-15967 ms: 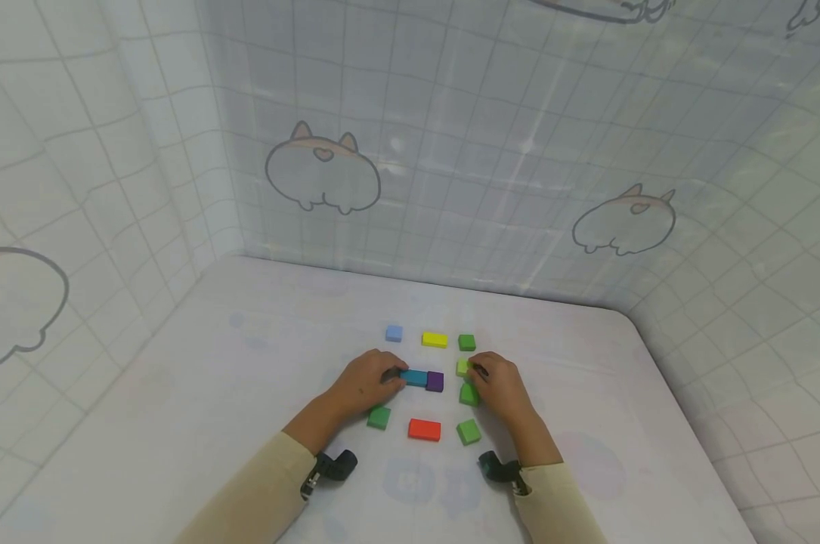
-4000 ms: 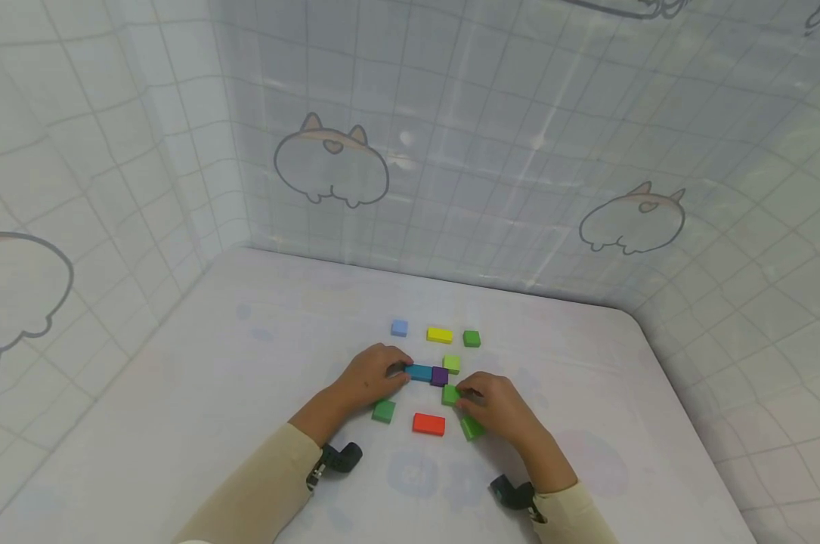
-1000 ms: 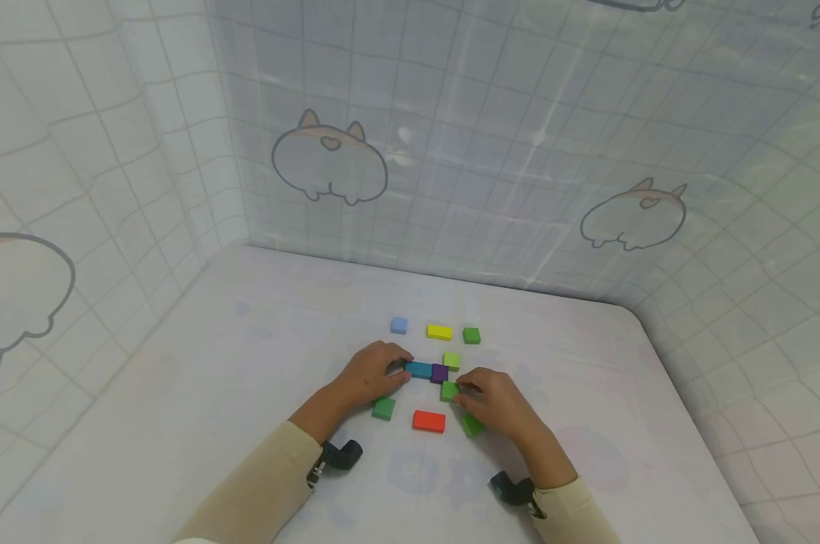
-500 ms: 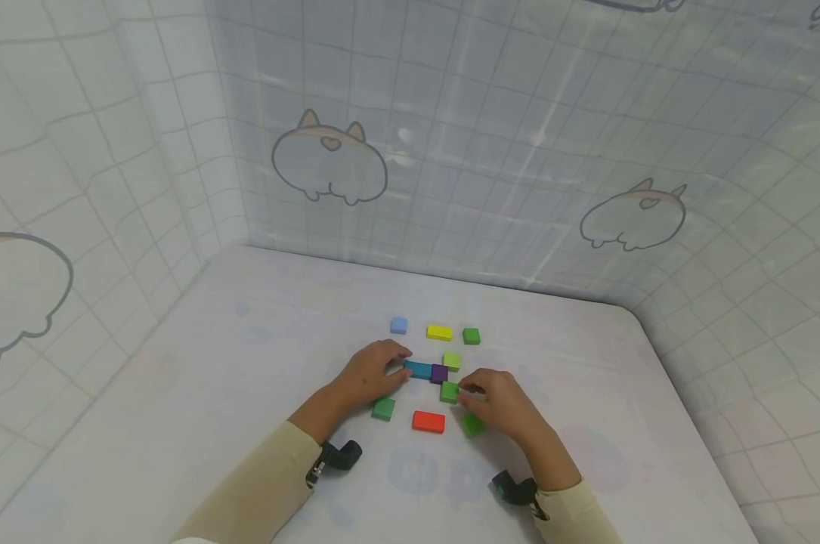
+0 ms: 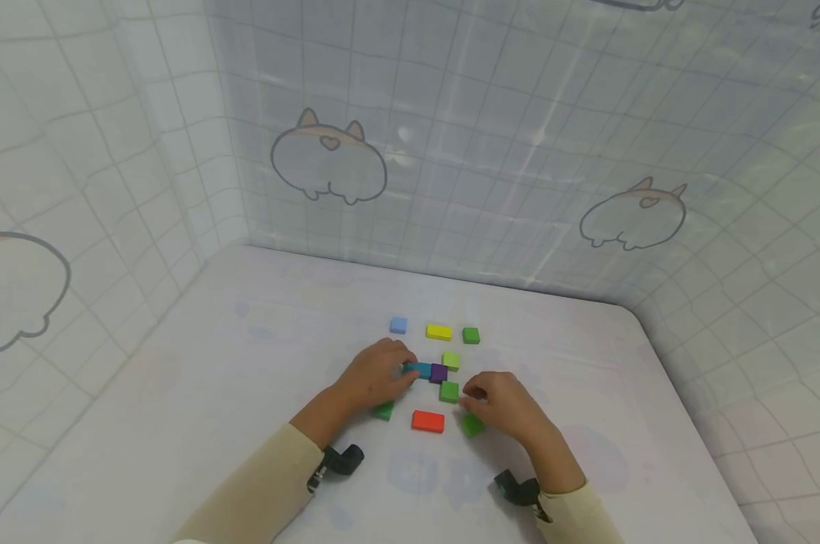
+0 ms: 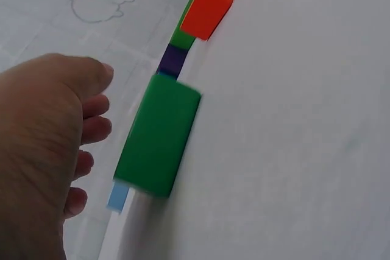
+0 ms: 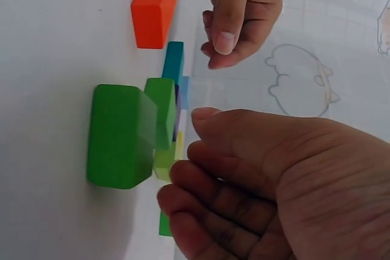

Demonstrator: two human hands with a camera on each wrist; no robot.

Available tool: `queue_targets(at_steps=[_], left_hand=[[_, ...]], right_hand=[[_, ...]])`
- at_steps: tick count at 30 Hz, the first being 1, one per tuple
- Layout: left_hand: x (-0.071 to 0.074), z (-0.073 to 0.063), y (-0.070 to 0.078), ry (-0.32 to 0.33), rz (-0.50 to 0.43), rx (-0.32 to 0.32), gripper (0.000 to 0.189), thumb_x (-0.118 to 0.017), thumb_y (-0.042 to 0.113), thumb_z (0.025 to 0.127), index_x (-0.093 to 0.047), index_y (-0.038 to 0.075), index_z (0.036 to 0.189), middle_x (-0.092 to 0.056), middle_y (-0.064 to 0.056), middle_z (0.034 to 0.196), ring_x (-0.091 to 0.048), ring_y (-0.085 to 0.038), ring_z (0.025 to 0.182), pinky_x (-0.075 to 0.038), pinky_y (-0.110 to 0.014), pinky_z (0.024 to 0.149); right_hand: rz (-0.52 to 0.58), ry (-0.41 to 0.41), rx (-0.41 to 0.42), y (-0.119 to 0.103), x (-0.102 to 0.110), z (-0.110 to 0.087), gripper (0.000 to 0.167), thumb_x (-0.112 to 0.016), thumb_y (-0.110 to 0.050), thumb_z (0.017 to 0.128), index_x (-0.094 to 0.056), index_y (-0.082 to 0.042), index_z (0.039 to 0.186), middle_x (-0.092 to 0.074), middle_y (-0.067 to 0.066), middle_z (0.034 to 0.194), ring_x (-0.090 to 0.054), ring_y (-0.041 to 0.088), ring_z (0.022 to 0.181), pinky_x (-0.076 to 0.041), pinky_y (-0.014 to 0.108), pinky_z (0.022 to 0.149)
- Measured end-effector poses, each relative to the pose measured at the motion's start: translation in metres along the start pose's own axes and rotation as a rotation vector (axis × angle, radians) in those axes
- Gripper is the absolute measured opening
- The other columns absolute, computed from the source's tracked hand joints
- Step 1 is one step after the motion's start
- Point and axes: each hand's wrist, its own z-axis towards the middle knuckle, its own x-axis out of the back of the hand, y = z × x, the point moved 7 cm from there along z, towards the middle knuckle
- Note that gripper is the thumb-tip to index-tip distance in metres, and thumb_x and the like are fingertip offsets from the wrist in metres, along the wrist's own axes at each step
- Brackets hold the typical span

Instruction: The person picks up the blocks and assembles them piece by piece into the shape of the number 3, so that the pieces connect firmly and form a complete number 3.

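Observation:
In the head view my left hand (image 5: 375, 374) hovers over the left end of a teal block (image 5: 423, 370), thumb and fingers apart. The right wrist view shows that hand raised above the teal block (image 7: 173, 59). A purple block (image 5: 439, 373) adjoins the teal one's right end. At its right corners sit a lime block (image 5: 451, 360), behind, and a green block (image 5: 449, 391), in front. Just right of that green block is my right hand (image 5: 505, 404), fingers loosely bent and holding nothing. Another green block (image 5: 474, 425) lies partly under this hand.
A red block (image 5: 428, 421) lies in front, and a dark green block (image 5: 384, 411) is partly hidden below the left hand. Behind stand a light blue block (image 5: 399, 325), a yellow block (image 5: 439, 332) and a green block (image 5: 471, 335). A patterned curtain (image 5: 450, 189) rises around the white table (image 5: 301, 302).
Since the oldest frame, the lime and green blocks have moved left to the purple block's corners. Lately the right hand let go of the green block; the left hand released the teal one and rose.

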Motion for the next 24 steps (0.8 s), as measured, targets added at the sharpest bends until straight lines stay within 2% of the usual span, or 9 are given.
queue_targets(at_steps=[5, 12, 14, 19, 21, 24], left_hand=[[0.0, 0.001, 0.012, -0.01, -0.017, -0.071, 0.028, -0.063, 0.046, 0.095, -0.073, 0.023, 0.109, -0.067, 0.013, 0.098, -0.056, -0.005, 0.094, -0.053, -0.027, 0.086], [-0.006, -0.001, 0.026, -0.105, -0.075, -0.103, 0.024, -0.064, 0.043, 0.094, -0.074, 0.025, 0.107, -0.066, 0.015, 0.096, -0.056, -0.005, 0.093, -0.053, -0.027, 0.084], [-0.007, -0.001, 0.026, -0.092, -0.057, -0.109, 0.024, -0.064, 0.042, 0.095, -0.074, 0.024, 0.108, -0.067, 0.015, 0.098, -0.057, -0.005, 0.095, -0.053, -0.027, 0.086], [-0.004, 0.0, 0.021, 0.005, 0.03, -0.092, 0.026, -0.066, 0.039, 0.094, -0.071, 0.021, 0.112, -0.068, 0.01, 0.105, -0.057, -0.009, 0.097, -0.053, -0.029, 0.086], [-0.004, 0.001, 0.018, 0.019, 0.054, -0.069, 0.029, -0.067, 0.039, 0.093, -0.07, 0.02, 0.115, -0.067, 0.009, 0.108, -0.056, -0.009, 0.097, -0.053, -0.028, 0.085], [-0.007, 0.002, 0.013, 0.004, 0.069, -0.034, 0.033, -0.068, 0.04, 0.093, -0.068, 0.019, 0.119, -0.066, 0.008, 0.112, -0.056, -0.01, 0.099, -0.053, -0.028, 0.088]], right_hand=[[-0.023, -0.018, -0.012, 0.0, 0.003, -0.002, 0.019, -0.078, -0.026, 0.087, -0.076, -0.014, 0.102, -0.07, -0.005, 0.092, -0.06, 0.013, 0.083, -0.058, 0.034, 0.079], [-0.069, -0.078, -0.021, 0.0, 0.003, -0.005, 0.02, -0.08, -0.027, 0.085, -0.075, -0.011, 0.096, -0.066, -0.005, 0.081, -0.056, 0.013, 0.073, -0.054, 0.03, 0.07], [-0.068, -0.094, -0.033, 0.001, 0.002, -0.007, 0.022, -0.081, -0.028, 0.083, -0.075, -0.01, 0.095, -0.065, -0.005, 0.08, -0.056, 0.014, 0.072, -0.053, 0.031, 0.068], [-0.084, -0.132, -0.094, 0.005, 0.001, -0.01, 0.026, -0.084, -0.031, 0.08, -0.072, -0.01, 0.091, -0.061, -0.001, 0.076, -0.055, 0.016, 0.071, -0.049, 0.031, 0.064], [-0.097, -0.145, -0.118, 0.005, 0.0, -0.011, 0.027, -0.084, -0.031, 0.079, -0.071, -0.011, 0.09, -0.06, 0.0, 0.075, -0.054, 0.017, 0.071, -0.048, 0.031, 0.063], [-0.112, -0.16, -0.136, 0.006, -0.001, -0.013, 0.026, -0.084, -0.031, 0.079, -0.07, -0.012, 0.09, -0.06, 0.0, 0.075, -0.054, 0.017, 0.072, -0.048, 0.031, 0.064]])
